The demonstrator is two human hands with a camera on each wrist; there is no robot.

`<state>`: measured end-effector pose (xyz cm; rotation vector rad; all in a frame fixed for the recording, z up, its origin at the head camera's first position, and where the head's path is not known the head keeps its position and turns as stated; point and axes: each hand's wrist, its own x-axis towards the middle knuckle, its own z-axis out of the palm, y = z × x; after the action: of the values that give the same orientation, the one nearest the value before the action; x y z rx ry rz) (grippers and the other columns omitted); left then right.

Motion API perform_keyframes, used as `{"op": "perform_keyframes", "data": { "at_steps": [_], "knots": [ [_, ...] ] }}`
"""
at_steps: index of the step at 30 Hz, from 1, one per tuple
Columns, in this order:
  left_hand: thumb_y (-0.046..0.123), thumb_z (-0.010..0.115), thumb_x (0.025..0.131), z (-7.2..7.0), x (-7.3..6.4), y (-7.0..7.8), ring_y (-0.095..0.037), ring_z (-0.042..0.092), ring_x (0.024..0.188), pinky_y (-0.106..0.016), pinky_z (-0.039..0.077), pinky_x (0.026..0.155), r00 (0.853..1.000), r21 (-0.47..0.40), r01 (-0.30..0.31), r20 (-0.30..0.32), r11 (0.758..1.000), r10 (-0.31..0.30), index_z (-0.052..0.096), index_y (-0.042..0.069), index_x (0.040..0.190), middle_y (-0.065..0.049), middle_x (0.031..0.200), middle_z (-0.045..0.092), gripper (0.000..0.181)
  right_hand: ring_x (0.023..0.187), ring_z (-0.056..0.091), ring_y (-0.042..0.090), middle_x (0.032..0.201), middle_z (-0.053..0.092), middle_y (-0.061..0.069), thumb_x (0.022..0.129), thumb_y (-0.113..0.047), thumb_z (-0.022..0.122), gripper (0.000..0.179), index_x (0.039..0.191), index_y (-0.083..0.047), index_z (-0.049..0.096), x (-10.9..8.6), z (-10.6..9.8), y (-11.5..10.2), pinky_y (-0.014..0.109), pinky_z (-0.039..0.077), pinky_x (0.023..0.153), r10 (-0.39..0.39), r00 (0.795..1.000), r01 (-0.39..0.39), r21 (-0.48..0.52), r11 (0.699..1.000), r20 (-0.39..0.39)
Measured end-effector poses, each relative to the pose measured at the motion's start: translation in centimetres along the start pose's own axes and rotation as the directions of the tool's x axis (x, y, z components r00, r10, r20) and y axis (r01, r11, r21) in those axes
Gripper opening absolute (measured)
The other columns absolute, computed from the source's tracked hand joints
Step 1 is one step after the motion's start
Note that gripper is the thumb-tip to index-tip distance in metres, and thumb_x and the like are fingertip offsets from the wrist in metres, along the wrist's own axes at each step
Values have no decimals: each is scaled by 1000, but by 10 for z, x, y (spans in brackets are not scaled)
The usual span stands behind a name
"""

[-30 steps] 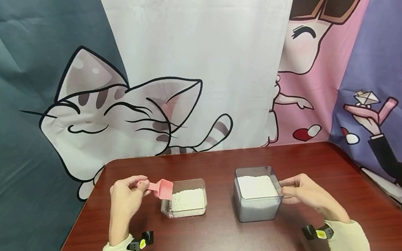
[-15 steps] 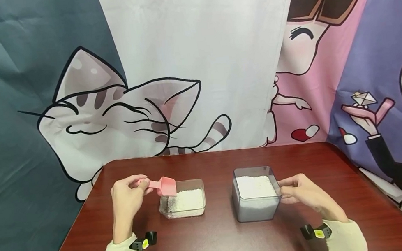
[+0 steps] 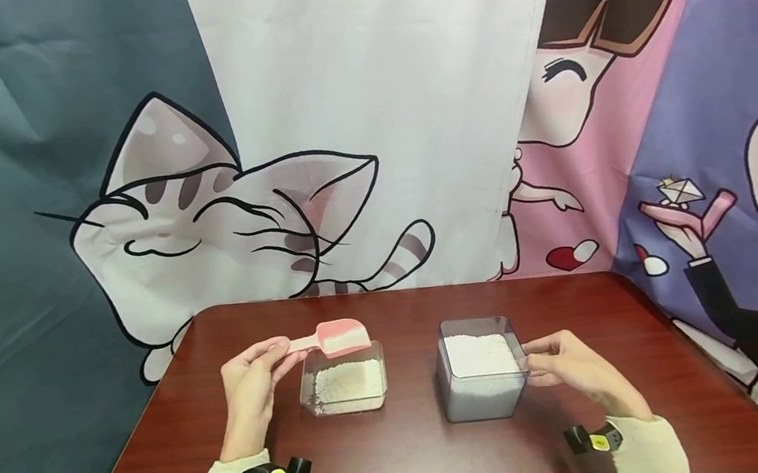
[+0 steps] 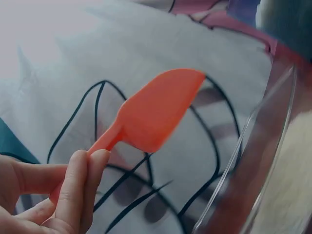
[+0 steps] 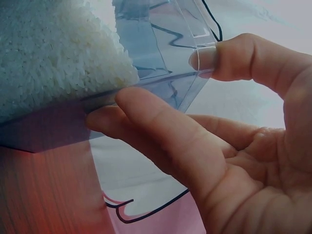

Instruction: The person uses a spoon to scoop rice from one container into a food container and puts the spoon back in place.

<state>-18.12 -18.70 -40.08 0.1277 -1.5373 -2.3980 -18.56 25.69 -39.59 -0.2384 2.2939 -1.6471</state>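
My left hand (image 3: 250, 388) pinches the handle of a pink scoop (image 3: 330, 337). It is raised over the back of a shallow clear tray (image 3: 307, 389) holding white rice, its hollow side facing the head camera and something pale inside. In the left wrist view the orange-tinted back of the scoop (image 4: 156, 109) shows. My right hand (image 3: 569, 367) holds the right side of a deep grey see-through container (image 3: 480, 400), filled with rice (image 3: 482, 353). In the right wrist view, thumb and fingers touch the plastic near its rim.
Both containers stand on a dark red-brown wooden table (image 3: 405, 467), with a gap between them. Behind the table hangs a cloth backdrop (image 3: 366, 58) printed with cartoon figures. Each wrist wears a small black camera.
The scoop has moved right and up over the tray, and its bowl has turned so that its hollow side shows. The right hand and the deep container have stayed in place.
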Motion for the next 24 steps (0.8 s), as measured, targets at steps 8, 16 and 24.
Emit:
{"op": "perform_keyframes", "data": {
  "at_steps": [8,16,24],
  "knots": [
    [-3,67,79,-12,20,-44,-40,66,78,-38,54,78,993,-129,37,116,991,-22,64,-11,99,-21,89,65,22,90,66,27,107,61,25,87,-11,59,44,119,18,49,0,3,2,39,55,78,18,1000,-18,24,1000,-11],
    [-12,58,81,25,-8,-4,-33,68,72,-32,55,79,982,-123,188,20,974,-187,67,-1,83,-18,85,64,14,91,65,28,108,60,27,87,-10,57,42,118,19,49,-1,4,1,40,55,79,9,1000,-9,32,999,-4],
    [-12,61,79,52,-9,-4,-33,67,68,-38,56,75,987,-128,154,74,980,-146,67,-5,84,-18,81,64,11,87,66,27,105,62,26,86,-8,57,47,120,21,45,0,1,0,39,55,77,12,1000,-12,18,1000,-14]
  ]
}}
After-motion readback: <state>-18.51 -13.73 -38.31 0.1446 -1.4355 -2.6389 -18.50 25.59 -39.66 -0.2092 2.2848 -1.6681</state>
